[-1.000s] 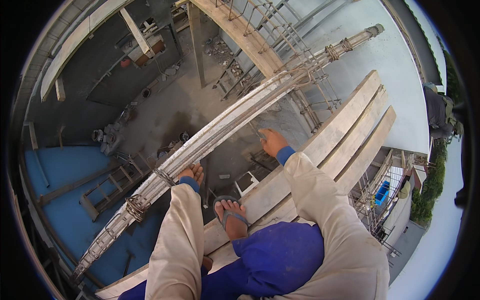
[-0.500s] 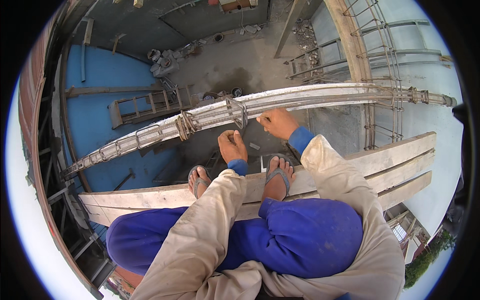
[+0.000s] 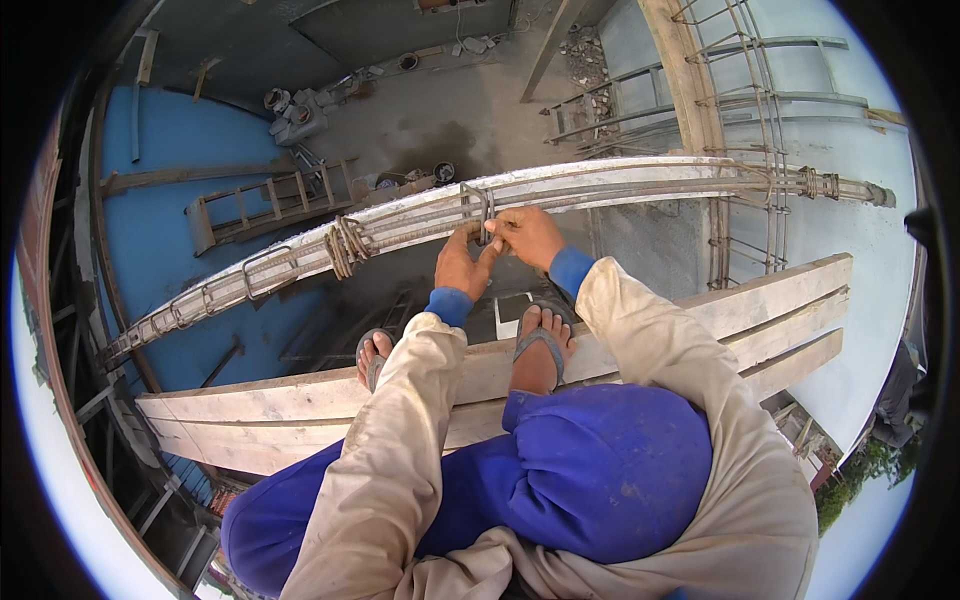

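My left hand (image 3: 463, 264) and my right hand (image 3: 528, 238) meet at the lower end of a bent steel stirrup (image 3: 481, 204). The fingertips of both are pinched together there; whatever lies between them is too small or hidden to make out. This stirrup loops around long steel reinforcing bars (image 3: 610, 194), which run across in front of me along a pale, whitish beam (image 3: 560, 178). Left of my hands, a cluster of stirrups (image 3: 346, 246) hangs bunched on the bars. Farther left, single stirrups (image 3: 266, 272) are spaced apart.
My sandalled feet rest on wooden planks (image 3: 290, 398), with gaps between the boards. Far below lie a concrete floor (image 3: 480, 100), a bucket (image 3: 444, 172) and a wooden ladder-like frame (image 3: 270, 205). To the right, a vertical rebar cage (image 3: 772, 130) stands by a timber post (image 3: 688, 85).
My hands were apart below and right of the stirrup; they have now come together at its lower end. The view has shifted slightly.
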`<state>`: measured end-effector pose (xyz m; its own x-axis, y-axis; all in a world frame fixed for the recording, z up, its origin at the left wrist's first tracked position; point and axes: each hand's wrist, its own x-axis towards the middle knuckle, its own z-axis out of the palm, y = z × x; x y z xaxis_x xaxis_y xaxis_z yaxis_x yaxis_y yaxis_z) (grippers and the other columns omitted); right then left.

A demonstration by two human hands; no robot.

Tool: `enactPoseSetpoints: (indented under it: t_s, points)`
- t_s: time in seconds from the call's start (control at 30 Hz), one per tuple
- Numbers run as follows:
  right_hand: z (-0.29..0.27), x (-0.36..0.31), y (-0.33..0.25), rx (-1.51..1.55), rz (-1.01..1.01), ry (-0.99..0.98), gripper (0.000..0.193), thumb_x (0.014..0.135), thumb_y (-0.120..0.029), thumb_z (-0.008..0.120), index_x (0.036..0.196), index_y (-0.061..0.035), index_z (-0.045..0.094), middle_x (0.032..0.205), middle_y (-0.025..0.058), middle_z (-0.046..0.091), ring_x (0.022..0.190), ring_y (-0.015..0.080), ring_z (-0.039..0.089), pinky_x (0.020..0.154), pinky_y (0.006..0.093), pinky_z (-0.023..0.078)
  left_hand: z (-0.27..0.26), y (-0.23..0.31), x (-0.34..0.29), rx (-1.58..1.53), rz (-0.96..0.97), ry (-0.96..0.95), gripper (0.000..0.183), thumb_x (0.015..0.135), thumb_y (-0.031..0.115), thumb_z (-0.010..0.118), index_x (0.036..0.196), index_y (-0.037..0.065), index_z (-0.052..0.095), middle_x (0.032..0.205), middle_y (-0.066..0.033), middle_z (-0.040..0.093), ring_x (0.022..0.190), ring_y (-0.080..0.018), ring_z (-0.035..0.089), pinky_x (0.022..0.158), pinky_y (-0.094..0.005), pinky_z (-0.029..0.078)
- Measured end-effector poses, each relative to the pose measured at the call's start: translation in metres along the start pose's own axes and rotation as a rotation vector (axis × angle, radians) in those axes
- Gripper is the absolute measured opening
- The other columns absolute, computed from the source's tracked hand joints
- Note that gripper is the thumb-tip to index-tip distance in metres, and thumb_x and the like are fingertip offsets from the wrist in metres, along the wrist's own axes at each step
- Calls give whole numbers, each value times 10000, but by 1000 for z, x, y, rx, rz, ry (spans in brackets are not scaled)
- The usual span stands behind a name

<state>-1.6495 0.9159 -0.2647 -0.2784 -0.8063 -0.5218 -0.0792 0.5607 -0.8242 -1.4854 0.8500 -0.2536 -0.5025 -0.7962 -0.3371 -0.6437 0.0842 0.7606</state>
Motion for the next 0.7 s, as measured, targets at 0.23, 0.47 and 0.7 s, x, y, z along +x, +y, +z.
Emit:
enactPoseSetpoints:
  t_s: [0.23, 0.47, 0.7]
  points:
    - [-9, -7, -4, -37, -61, 209, 355, 1025, -321, 693, 881, -7, 776, 716, 105, 757, 665, 239, 742, 667, 382, 578, 8, 1, -1, -4, -181, 47, 272, 945, 166, 788, 1162, 11, 735, 1032, -143, 802, 902, -219, 755, 816, -364, 570]
    - [-54, -3, 0, -426, -70, 287, 372, 1032, -327, 635, 881, -8, 754, 868, 234, 756, 866, 443, 735, 823, 542, 574, -17, -51, 11, -659, -244, 49, 190, 985, 119, 767, 1116, -4, 706, 967, -27, 732, 847, -95, 637, 807, -266, 521]
    - [-159, -51, 49, -708, 249, 622, 298, 1045, -291, 591, 1005, -52, 763, 928, 262, 755, 939, 471, 732, 853, 565, 581, -7, -50, 29, -600, -150, -45, 176, 969, 118, 792, 1069, -9, 722, 900, -21, 723, 785, -76, 615, 739, -235, 493]
